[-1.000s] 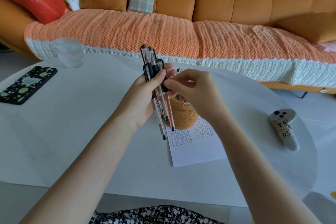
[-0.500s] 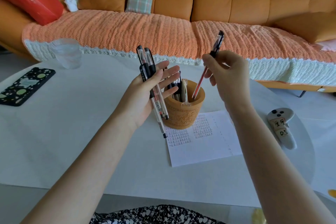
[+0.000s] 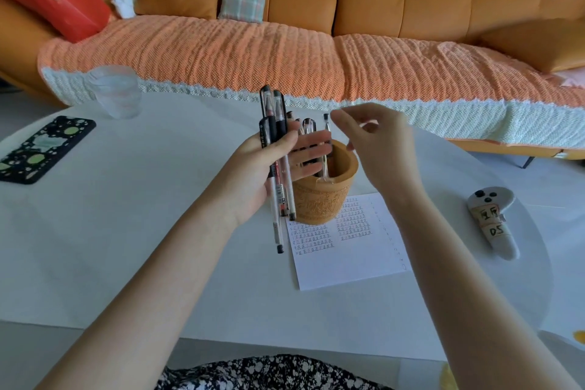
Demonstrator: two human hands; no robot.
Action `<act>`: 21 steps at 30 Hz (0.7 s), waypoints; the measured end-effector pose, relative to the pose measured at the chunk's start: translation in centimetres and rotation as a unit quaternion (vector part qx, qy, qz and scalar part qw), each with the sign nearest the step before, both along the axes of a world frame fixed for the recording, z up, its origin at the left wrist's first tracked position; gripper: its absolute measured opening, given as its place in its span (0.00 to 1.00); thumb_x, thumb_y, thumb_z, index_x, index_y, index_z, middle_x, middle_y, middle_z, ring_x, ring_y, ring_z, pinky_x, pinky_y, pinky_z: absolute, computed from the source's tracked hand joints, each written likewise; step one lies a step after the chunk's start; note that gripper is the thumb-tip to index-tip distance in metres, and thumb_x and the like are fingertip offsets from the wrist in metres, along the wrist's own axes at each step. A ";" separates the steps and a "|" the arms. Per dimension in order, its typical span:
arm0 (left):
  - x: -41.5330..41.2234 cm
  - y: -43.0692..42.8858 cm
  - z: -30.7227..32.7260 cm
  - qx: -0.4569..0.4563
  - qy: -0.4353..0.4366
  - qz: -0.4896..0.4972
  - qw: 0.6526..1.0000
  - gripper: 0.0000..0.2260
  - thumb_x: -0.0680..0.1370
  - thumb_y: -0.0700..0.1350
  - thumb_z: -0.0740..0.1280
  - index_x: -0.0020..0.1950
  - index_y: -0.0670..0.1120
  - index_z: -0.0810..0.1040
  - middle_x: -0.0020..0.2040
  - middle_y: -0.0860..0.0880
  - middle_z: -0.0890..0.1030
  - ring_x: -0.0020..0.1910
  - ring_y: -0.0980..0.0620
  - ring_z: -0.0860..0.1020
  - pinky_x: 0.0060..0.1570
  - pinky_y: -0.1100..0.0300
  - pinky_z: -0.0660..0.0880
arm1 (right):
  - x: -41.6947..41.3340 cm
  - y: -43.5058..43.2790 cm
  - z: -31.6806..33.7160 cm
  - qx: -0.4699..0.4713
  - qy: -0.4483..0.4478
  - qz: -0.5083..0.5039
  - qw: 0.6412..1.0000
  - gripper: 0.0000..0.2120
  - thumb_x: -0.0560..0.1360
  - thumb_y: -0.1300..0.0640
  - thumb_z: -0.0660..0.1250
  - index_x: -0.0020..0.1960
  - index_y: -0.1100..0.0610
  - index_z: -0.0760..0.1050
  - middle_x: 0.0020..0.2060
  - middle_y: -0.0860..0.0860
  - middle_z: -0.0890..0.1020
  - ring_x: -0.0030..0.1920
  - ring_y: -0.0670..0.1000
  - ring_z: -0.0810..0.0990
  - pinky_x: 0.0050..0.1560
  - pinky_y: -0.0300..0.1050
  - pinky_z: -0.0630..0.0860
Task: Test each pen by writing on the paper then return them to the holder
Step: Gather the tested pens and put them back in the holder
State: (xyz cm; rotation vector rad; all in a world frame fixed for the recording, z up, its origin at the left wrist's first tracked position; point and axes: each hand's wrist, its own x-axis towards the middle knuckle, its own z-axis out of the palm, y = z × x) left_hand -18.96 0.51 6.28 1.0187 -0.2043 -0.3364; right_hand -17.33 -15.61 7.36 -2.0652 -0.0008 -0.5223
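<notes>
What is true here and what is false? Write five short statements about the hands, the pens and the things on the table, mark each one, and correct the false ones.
1. The left hand grips several pens. True.
2. The right hand holds a pen. False: it holds nothing and hovers above the pen holder.
3. The pen holder is empty. False: more pens stand in it.
4. The paper bears rows of writing. True.
5. The phone lies to the right of the paper. False: it lies far to the left, and a controller lies on the right.
</notes>
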 end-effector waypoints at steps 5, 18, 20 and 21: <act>-0.3 -0.3 0.0 0.073 -0.038 -0.035 0.996 0.10 0.81 0.40 0.57 0.56 0.41 0.75 0.45 0.48 0.85 0.47 0.49 0.84 0.45 0.58 0.81 | -0.3 3.0 2.0 0.004 0.060 0.143 0.988 0.07 0.74 0.52 0.70 0.44 0.56 0.83 0.37 0.49 0.84 0.33 0.42 0.81 0.37 0.38 0.78; 0.6 2.5 -1.0 0.055 -0.003 0.154 0.987 0.09 0.81 0.39 0.56 0.51 0.44 0.76 0.40 0.52 0.85 0.36 0.57 0.81 0.37 0.65 0.78 | 1.4 2.0 1.4 0.127 -0.102 -0.006 0.987 0.05 0.76 0.58 0.67 0.45 0.60 0.75 0.35 0.55 0.80 0.30 0.46 0.77 0.32 0.37 0.70; 0.5 2.2 -0.8 0.066 0.002 0.162 0.985 0.09 0.81 0.39 0.57 0.50 0.45 0.77 0.35 0.54 0.83 0.30 0.59 0.77 0.29 0.68 0.72 | 1.4 2.4 0.8 0.073 -0.067 0.012 0.995 0.05 0.76 0.58 0.67 0.45 0.59 0.75 0.36 0.53 0.80 0.33 0.48 0.78 0.33 0.38 0.72; 0.4 2.0 -0.7 0.064 0.006 0.156 0.986 0.08 0.81 0.39 0.58 0.50 0.45 0.77 0.33 0.54 0.82 0.28 0.59 0.75 0.27 0.68 0.70 | 1.4 2.5 0.4 0.036 -0.037 0.023 0.998 0.06 0.76 0.57 0.68 0.46 0.60 0.76 0.37 0.53 0.81 0.32 0.47 0.79 0.33 0.36 0.72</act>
